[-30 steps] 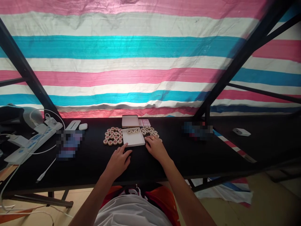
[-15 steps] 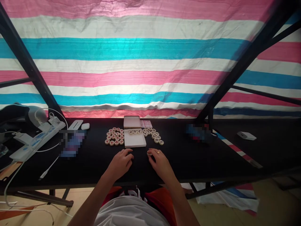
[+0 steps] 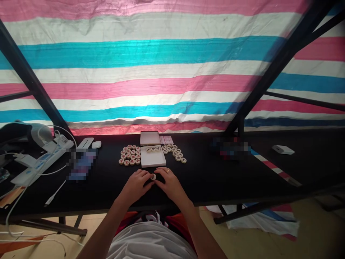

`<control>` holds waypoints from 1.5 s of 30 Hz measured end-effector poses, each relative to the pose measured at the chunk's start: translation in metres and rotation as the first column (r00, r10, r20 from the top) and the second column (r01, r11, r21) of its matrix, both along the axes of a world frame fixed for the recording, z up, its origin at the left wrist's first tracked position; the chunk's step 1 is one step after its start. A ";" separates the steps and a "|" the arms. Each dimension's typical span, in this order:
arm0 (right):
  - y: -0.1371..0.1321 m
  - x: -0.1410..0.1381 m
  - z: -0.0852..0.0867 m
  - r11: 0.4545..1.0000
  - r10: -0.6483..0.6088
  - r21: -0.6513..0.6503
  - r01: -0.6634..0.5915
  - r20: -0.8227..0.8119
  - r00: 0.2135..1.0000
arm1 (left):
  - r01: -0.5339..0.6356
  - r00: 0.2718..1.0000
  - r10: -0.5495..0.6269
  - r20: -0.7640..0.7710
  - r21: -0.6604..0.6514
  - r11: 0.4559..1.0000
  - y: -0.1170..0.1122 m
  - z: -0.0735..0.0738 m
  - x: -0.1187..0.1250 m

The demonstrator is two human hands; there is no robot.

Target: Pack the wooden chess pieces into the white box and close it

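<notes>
A round xiangqi piece point(image 3: 153, 176) with a dark character is held between both hands over the near part of the black table. My left hand point(image 3: 138, 182) has its thumb and fingers closed on the piece's left side. From the other side, my right hand point(image 3: 168, 182), with a ring on one finger, pinches it too. Just beyond the hands lies a white box tray point(image 3: 152, 161), with a row of black-marked pieces point(image 3: 153, 149) along its far end. Red-marked pieces point(image 3: 132, 157) are grouped in rows left of the tray. More black-marked pieces point(image 3: 178, 154) lie to its right.
Behind the tray sits another open box part point(image 3: 150, 137), beside a pink printed paper point(image 3: 166, 140). On the left are a power strip point(image 3: 43, 162), a white earbud case point(image 3: 96, 144) and a cable point(image 3: 56, 192). A white adapter point(image 3: 283, 149) stands far right, near metal frame bars.
My right hand has moved left with the piece to meet my left hand, which now grips it as well. The view has shifted slightly.
</notes>
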State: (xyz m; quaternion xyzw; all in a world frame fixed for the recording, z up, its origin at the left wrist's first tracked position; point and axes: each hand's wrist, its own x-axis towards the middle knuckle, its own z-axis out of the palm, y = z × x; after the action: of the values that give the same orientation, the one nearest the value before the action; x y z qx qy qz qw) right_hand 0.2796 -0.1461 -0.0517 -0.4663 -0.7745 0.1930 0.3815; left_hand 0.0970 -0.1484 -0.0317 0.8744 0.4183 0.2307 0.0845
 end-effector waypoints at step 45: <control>0.024 0.092 -0.006 0.877 -0.470 0.130 0.463 0.432 0.770 | -0.028 0.999 0.028 0.016 0.031 0.999 -0.013 0.006 0.013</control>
State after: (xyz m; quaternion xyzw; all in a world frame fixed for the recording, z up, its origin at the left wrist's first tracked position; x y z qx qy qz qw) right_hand 0.3719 -0.1217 -0.0578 -0.6724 -0.7027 -0.0271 0.2310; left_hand 0.1101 -0.1612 -0.0254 0.8679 0.4261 0.2454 0.0707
